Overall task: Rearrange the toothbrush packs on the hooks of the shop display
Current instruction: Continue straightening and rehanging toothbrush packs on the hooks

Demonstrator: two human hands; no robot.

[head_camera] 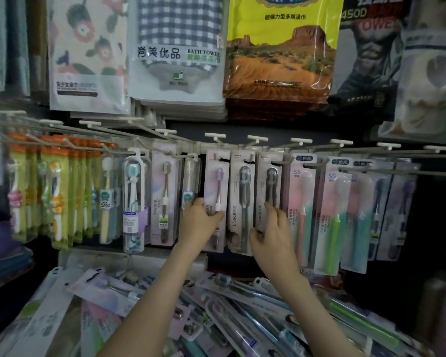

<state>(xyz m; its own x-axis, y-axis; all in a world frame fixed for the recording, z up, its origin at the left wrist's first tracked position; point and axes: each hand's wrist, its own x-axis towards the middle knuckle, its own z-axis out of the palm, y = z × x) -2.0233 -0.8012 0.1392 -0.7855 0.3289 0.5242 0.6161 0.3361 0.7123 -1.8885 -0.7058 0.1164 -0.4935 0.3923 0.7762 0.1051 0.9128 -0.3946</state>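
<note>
A row of toothbrush packs hangs from grey wire hooks [255, 140] across the middle of the display. My left hand [200, 222] grips the lower part of a pale pink pack with a purple brush [216, 181], thumb on its front. My right hand [272, 228] holds the lower edge of a grey pack with a dark brush [269, 181], fingers curled round its side. Between them hangs another grey pack with a green-grey brush [242, 191]. All three packs hang upright on their hooks.
Pink and green SS packs [330, 217] hang to the right, orange-topped packs [54, 191] and a clear tube case [133, 202] to the left. Bagged bath towels [178, 47] hang above. A heap of loose toothbrush packs [216, 318] lies below my arms.
</note>
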